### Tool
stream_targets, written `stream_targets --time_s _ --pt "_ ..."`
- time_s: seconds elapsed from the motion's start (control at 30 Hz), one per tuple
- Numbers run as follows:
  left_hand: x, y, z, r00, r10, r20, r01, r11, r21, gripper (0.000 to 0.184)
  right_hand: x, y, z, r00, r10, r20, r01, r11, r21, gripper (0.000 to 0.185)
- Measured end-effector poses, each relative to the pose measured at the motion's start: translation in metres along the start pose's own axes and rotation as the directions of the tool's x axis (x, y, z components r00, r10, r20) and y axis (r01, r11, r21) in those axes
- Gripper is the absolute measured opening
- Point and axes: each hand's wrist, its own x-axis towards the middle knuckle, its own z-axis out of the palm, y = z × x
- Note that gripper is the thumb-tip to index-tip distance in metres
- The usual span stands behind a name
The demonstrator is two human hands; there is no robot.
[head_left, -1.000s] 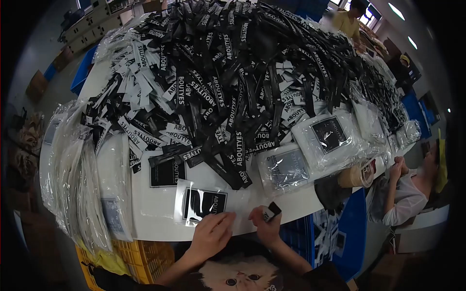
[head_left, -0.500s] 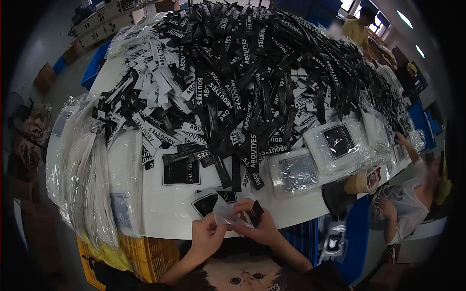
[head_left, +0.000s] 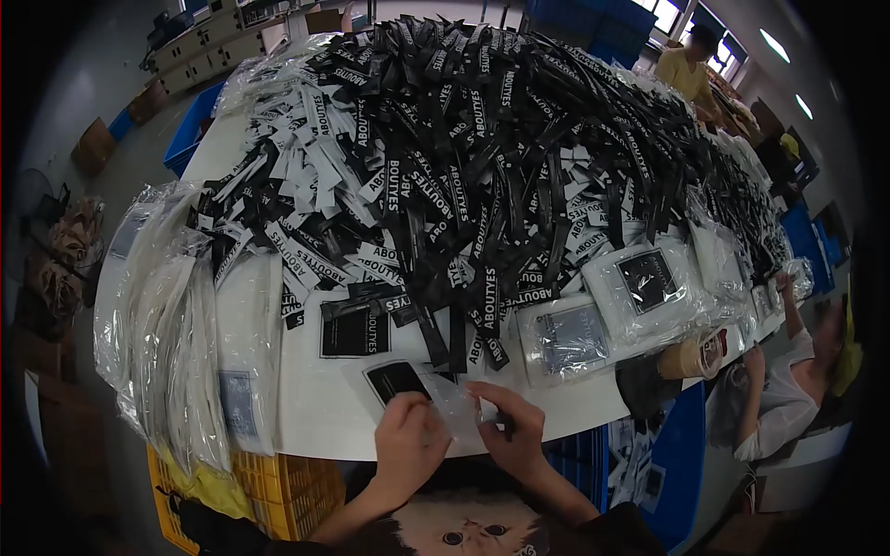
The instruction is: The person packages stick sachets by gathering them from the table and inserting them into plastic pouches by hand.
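Head view: left hand (head_left: 413, 439) pinches the near edge of a black-printed clear plastic bag (head_left: 452, 404), which sits between and just beyond both hands; right hand (head_left: 515, 434) curled at its right side, grip unclear. Probably light, limp, slippery; best held by edges.

To my right I see a plastic drink cup (head_left: 688, 359), with a person in a white top (head_left: 788, 387) just past it. Far off, a person in a yellow top (head_left: 682, 72) is near bright windows (head_left: 666, 13). White cabinets (head_left: 206, 60) and a brown cardboard box (head_left: 94, 146) are to my left.
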Motion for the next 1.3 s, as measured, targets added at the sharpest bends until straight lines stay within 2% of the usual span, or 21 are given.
stream_targets --time_s 0.03,0.07,0.13,0.17,0.2,0.27,0.3,0.33,0.4,0.43,0.5,0.57,0.63,0.73,0.8,0.87,0.93,1.1,1.17,1.23,1.3 --pt "0.007 0.007 -0.007 0.951 0.163 -0.263 -0.155 0.987 0.052 0.030 0.000 0.005 0.002 0.994 0.112 0.001 -0.109 0.967 0.230 0.035" --pt "0.010 0.011 -0.010 0.811 0.317 -0.492 -0.286 0.948 0.140 0.036 -0.002 0.008 0.002 0.974 0.223 0.029 -0.212 0.869 0.446 0.025" --pt "0.004 0.005 -0.011 0.824 0.428 -0.371 -0.398 0.904 0.157 0.051 -0.009 0.003 -0.003 0.951 0.267 0.157 -0.308 0.760 0.572 0.020" --pt "0.002 0.004 -0.010 0.821 0.506 -0.265 -0.507 0.859 0.067 0.056 -0.011 0.001 -0.006 0.918 0.275 0.287 -0.397 0.630 0.668 0.015" --pt "0.001 0.006 -0.010 0.794 0.585 -0.165 -0.597 0.801 -0.034 0.061 -0.013 0.001 -0.009 0.917 0.279 0.285 -0.399 0.630 0.666 0.015" --pt "0.006 0.013 -0.004 0.827 0.548 -0.126 -0.561 0.820 -0.114 0.074 -0.014 0.002 -0.017 0.799 0.418 0.432 -0.553 0.230 0.801 0.015" --pt "0.009 0.016 0.002 0.856 0.509 -0.086 -0.514 0.857 -0.037 0.080 -0.013 0.003 -0.021 0.769 0.455 0.449 -0.566 0.158 0.809 0.013" --pt "0.010 0.015 0.007 0.884 0.465 -0.048 -0.463 0.885 0.042 0.086 -0.016 0.006 -0.019 0.769 0.457 0.448 -0.566 0.158 0.809 0.013" --pt "0.009 0.002 0.017 0.908 0.407 -0.098 -0.407 0.913 0.019 0.097 -0.021 0.014 -0.011 0.882 0.463 0.086 -0.391 0.618 0.682 0.013" --pt "0.011 0.000 0.013 0.933 0.356 -0.055 -0.354 0.934 0.042 0.097 -0.017 0.017 -0.014 0.881 0.466 0.082 -0.390 0.617 0.683 0.013" --pt "0.012 -0.003 0.009 0.955 0.298 -0.011 -0.297 0.953 0.066 0.096 -0.003 0.025 -0.026 0.980 0.183 -0.078 -0.135 0.899 0.417 0.016" --pt "0.013 -0.005 0.010 0.958 0.284 -0.040 -0.280 0.956 0.088 0.093 -0.012 0.035 -0.034 0.978 0.210 -0.003 -0.187 0.875 0.446 0.017" --pt "0.014 -0.003 0.009 0.962 0.271 0.009 -0.271 0.956 0.110 0.092 -0.016 0.036 -0.037 0.945 0.327 -0.017 -0.232 0.706 0.669 0.015" --pt "0.014 0.000 0.013 0.960 0.276 0.053 -0.280 0.955 0.100 0.092 0.000 0.017 -0.029 0.872 0.351 -0.340 0.188 0.402 0.896 0.015" --pt "0.013 -0.001 0.015 0.953 0.300 0.048 -0.303 0.950 0.072 0.093 0.005 0.009 -0.021 0.912 0.368 -0.181 0.055 0.328 0.943 0.015" --pt "0.010 -0.004 0.015 0.947 0.319 -0.045 -0.322 0.941 -0.104 0.095 0.004 0.009 -0.013 0.941 0.323 -0.097 -0.040 0.392 0.919 0.017" --pt "0.012 -0.007 0.007 0.937 0.343 -0.061 -0.347 0.936 -0.059 0.096 0.005 0.006 -0.011 0.915 0.393 0.092 -0.163 0.151 0.975 0.017" --pt "0.013 -0.004 -0.003 0.947 0.319 0.039 -0.319 0.948 0.004 0.098 0.006 0.011 -0.018 0.927 0.375 -0.002 -0.095 0.240 0.966 0.020" --pt "0.016 -0.001 0.001 0.961 0.275 -0.031 -0.272 0.959 0.077 0.098 0.010 0.005 -0.018 0.965 0.262 0.027 -0.194 0.640 0.744 0.019" --pt "0.016 0.000 0.003 0.961 0.270 -0.063 -0.264 0.960 0.090 0.098 0.011 0.002 -0.019 0.974 0.226 0.020 -0.170 0.670 0.723 0.021" --pt "0.017 0.001 0.002 0.960 0.262 -0.101 -0.251 0.962 0.109 0.098 0.011 0.002 -0.022 0.957 0.281 0.071 -0.204 0.476 0.855 0.020"
